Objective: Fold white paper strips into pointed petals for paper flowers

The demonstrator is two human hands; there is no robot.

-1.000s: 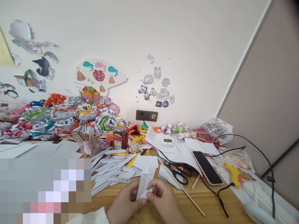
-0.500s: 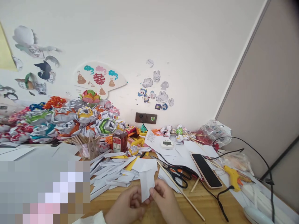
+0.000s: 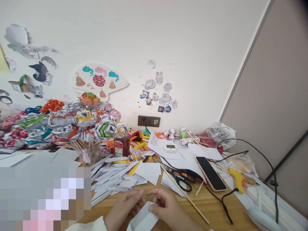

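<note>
Low in the view, both my hands hold one folded white paper strip (image 3: pixel 143 219) over the wooden desk (image 3: pixel 211 208). My left hand (image 3: pixel 124 208) pinches its upper left edge, fingers curled onto it. On the right, my right hand (image 3: pixel 168 207) grips the strip's upper end between thumb and fingers. The paper now lies tilted, its lower end running out of the bottom of the view. Just beyond my fingers lies a heap of folded white paper strips (image 3: pixel 115 179).
Black-and-orange scissors (image 3: pixel 185 178), a long wooden skewer (image 3: pixel 185 194), a phone (image 3: pixel 210 173), a yellow glue gun (image 3: pixel 238 176) and black cables (image 3: pixel 227 200) lie to the right. Paper flowers (image 3: pixel 69 123), a small red-labelled bottle (image 3: pixel 121 146) and a white timer (image 3: pixel 170 147) stand behind.
The paper strip stood upright between my fingers; it has been turned and lowered, now lying tilted toward me. My hands dropped slightly and the view shifted a little.
</note>
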